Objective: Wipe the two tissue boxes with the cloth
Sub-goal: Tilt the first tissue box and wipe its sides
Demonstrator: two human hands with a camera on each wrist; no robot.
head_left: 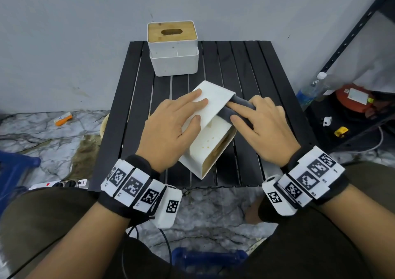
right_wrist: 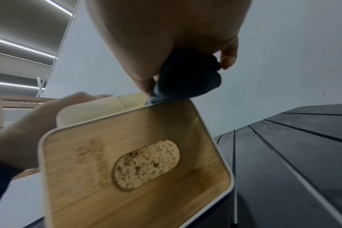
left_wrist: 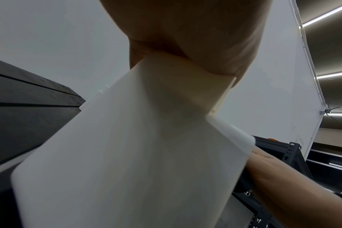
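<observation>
A white plastic tissue box with a bamboo lid (head_left: 208,142) lies tipped on its side near the middle of the black slatted counter (head_left: 252,65), its slotted lid facing right. The left hand (head_left: 171,127) lies flat on the box's upturned white face, fingers straight and spread, thumb over the near edge, steadying it. The right hand (head_left: 265,127) presses a bunched dark grey cloth (head_left: 237,110) against the box's upper right edge; in the right wrist view the cloth (right_wrist: 187,77) seems pinched between thumb and fingers, though the palm hides most of the grip. A second white tissue box with a bamboo lid (head_left: 173,48) stands upright at the far edge of the counter, well apart from both hands. Both wrists wear black bands carrying white marker blocks (head_left: 132,184).
</observation>
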